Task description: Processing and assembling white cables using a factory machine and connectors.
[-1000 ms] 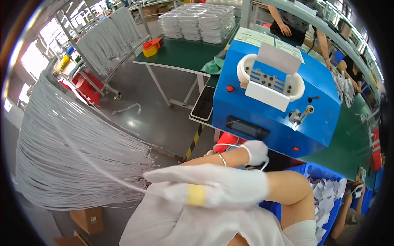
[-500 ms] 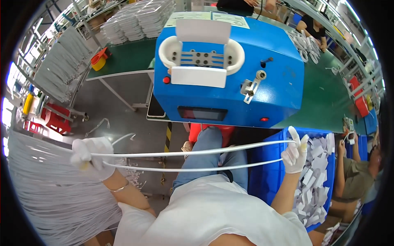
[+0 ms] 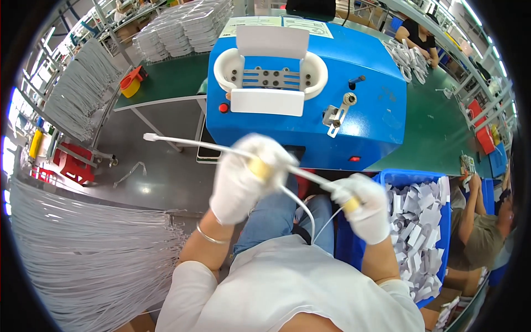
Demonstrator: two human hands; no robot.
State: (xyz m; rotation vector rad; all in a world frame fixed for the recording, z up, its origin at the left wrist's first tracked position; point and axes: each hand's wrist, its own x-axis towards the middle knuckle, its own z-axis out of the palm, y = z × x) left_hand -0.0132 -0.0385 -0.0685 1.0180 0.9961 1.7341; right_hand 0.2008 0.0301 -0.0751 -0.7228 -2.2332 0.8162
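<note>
Head view, the only one I have: both gloved hands are up in front of me, over my lap. My left hand [image 3: 243, 177] is curled shut around a white cable [image 3: 193, 144]; my right hand [image 3: 362, 207] is likewise closed on the same cable further along. The cable's long axis runs from upper left to lower right: its plug end sticks out well past the left hand, toward the grey floor [image 3: 144, 182], and the line comes down through the left fist to the right fist. Below the hands, slack drops in a loop toward my knees; I count two strands hanging there, though whether that is one cable doubled or two I cannot tell. The free plug end lies to the left of the left hand, so that hand is the nearer one to it; the right hand is well apart from it.

Straight ahead sits one blue machine [image 3: 354, 116] with a white cradle [image 3: 269, 74] on top, beyond both hands, not touched. One blue bin [image 3: 387, 180] of white slips is just beside my right hand. A big sheaf of hanging cables [image 3: 83, 249] fills the lower left, near my left elbow. Another person [image 3: 481, 232] sits at the right edge.
</note>
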